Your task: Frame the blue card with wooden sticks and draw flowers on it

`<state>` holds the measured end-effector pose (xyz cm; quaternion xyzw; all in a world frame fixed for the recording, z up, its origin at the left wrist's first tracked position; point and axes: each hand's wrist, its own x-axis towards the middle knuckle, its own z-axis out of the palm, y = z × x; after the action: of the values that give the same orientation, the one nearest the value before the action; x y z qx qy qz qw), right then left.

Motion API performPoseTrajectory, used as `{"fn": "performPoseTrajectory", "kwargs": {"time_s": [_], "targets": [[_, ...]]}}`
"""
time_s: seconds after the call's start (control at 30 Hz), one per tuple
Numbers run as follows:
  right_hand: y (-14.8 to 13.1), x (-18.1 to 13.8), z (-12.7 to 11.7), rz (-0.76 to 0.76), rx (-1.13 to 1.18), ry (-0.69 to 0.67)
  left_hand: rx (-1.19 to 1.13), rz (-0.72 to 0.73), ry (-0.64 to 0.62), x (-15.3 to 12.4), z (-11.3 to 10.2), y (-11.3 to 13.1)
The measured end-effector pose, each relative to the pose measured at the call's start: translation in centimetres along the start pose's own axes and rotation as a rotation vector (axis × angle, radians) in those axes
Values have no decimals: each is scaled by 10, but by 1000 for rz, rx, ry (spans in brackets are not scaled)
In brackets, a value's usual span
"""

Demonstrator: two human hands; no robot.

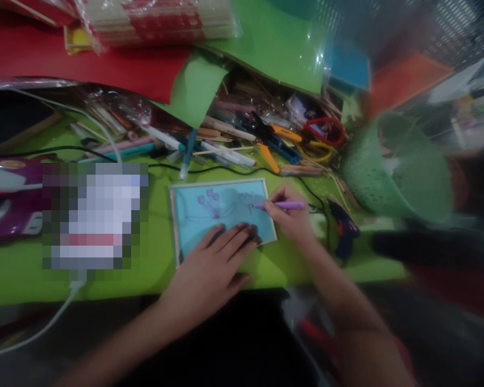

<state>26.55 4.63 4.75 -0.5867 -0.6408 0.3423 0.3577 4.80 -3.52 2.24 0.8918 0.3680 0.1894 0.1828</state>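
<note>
A blue sheet [193, 201] with a thin pale wooden border lies on the green table. Purple line drawings of flowers [210, 201] and a zigzag shape [248, 199] show on it. My left hand [221, 255] rests flat over the sheet's lower part, fingers stretched out. Pinched in my right hand [292, 215] is a purple marker [288, 205], its tip at the zigzag drawing near the sheet's right side. The sheet's lower edge is partly hidden by my left hand.
A blurred-out phone-like device [100, 215] with a white cable lies left. Behind the sheet are a black cord [210, 171], several pens, scissors [325, 131] and a blue-and-orange tool [280, 142]. At right stand a green basket [395, 172] and a glue gun [343, 228].
</note>
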Motion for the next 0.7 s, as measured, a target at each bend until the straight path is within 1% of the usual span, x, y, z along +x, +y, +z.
{"fn": "performPoseTrajectory", "kwargs": {"time_s": [0.27,0.43,0.57,0.7], "targets": [[2,-1,-1,15,17,-24,-1,-2,-3,0,3,-1],[0,-1,-1,12,16,0,7,2,-2,0,2,0],[-1,0,-2,40,48,-49,-10,-7,-4,0,1,0],[0,-1,-2,27,40,-21,-3,-7,-1,0,1,-1]]}}
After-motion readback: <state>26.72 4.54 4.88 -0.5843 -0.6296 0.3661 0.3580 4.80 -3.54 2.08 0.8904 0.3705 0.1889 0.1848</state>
